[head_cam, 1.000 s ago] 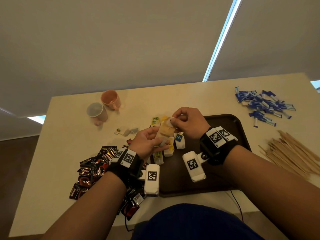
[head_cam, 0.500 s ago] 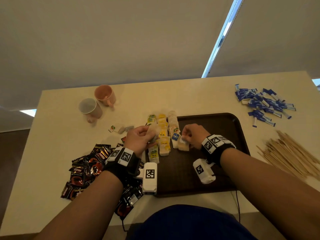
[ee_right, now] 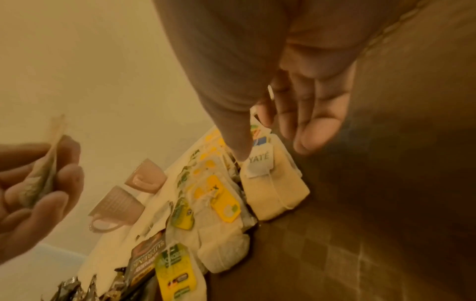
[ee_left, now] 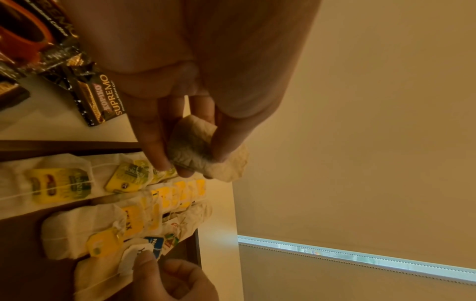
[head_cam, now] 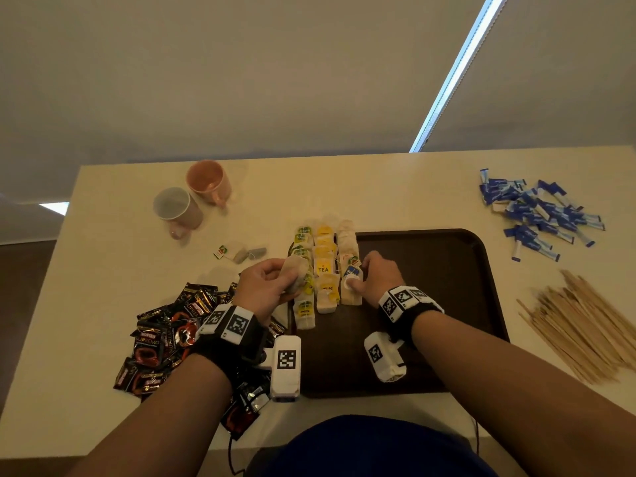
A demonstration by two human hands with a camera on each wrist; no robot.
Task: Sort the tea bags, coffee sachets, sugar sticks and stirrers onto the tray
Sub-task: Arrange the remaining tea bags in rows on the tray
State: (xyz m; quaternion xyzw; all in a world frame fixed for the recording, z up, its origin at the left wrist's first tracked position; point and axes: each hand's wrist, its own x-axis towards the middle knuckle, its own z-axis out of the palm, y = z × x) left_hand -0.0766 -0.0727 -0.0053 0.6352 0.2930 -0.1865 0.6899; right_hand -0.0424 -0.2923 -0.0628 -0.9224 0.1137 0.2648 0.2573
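Tea bags [head_cam: 323,270] — rowed on tray [head_cam: 430,304]

R thumb [ee_right: 239,146] pressing white tag [ee_right: 259,163] on tea bag [ee_right: 279,195], tray [ee_right: 360,244].

The left hand [head_cam: 266,287] and wristband hide part of the sachets [head_cam: 161,342]. The tray [head_cam: 447,256] has its near edge behind both wrist cameras.

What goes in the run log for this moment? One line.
step: tea bags | left hand: holds tea bag | right hand: thumb presses tag on tray | sachets, sticks, stirrers: off tray
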